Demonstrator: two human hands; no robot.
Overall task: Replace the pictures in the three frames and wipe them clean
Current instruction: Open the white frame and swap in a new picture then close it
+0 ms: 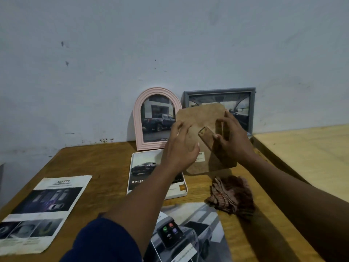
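1. While the backing board (pixel 204 129) is up off the tabletop (pixel 105 163), keep both hands on it: your left hand (pixel 181 146) lies spread against its left side, fingers (pixel 180 127) loosely open, and your right hand (pixel 232 137) pinches near the stand flap (pixel 206 138) at the middle. Whether the right thumb has actually closed on the flap I cannot tell.
2. Fold that flap flat or hold it clear, I would judge, so it does not snag as you lower the board.
3. Note the board's lie: its long axis runs roughly top to bottom, leaning slightly, its brown back faces you, and its barcode label (pixel 200 156) sits just below your left fingers.
4. Aim for the white frame (pixel 181 193), lying flat below and left of your left fingers with a print showing in it; turn the board so its long axis matches the frame's.
5. Leave the cloth (pixel 232 195), below your right fingers, for wiping afterwards.
6. Mind the pink frame (pixel 138 118) and grey frame (pixel 253 110) leaning on the wall beyond your fingers; a wide swing could knock them.
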